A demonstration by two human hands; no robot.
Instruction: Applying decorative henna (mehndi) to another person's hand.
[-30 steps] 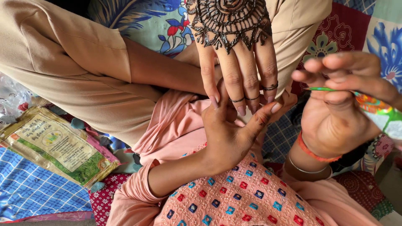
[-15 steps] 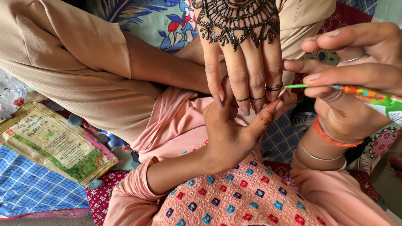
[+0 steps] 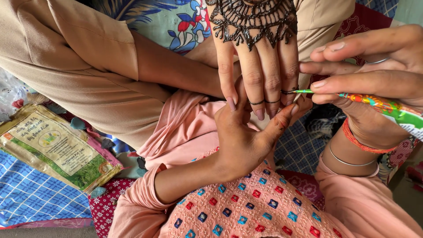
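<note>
My left hand (image 3: pixel 246 136) reaches up from a pink sleeve and cradles the fingertips of another person's hand (image 3: pixel 260 57) from below. That hand hangs palm-down, its back covered in a dark lace-like henna pattern (image 3: pixel 253 20), with thin henna bands around three fingers. My right hand (image 3: pixel 365 75) grips a multicoloured henna cone (image 3: pixel 383 106) between thumb and fingers. The cone's thin green tip (image 3: pixel 302 91) touches the other person's outer finger beside a henna band. Red and silver bangles circle my right wrist.
A flat green and gold packet (image 3: pixel 53 147) lies at the left on a blue checked cloth (image 3: pixel 26 194). The other person's beige sleeve (image 3: pixel 75 66) crosses the upper left. My embroidered pink lap (image 3: pixel 264 207) fills the bottom.
My right hand has risen and swung the cone leftward until its tip meets the other person's finger. The view has closed in; my left hand still supports the fingertips.
</note>
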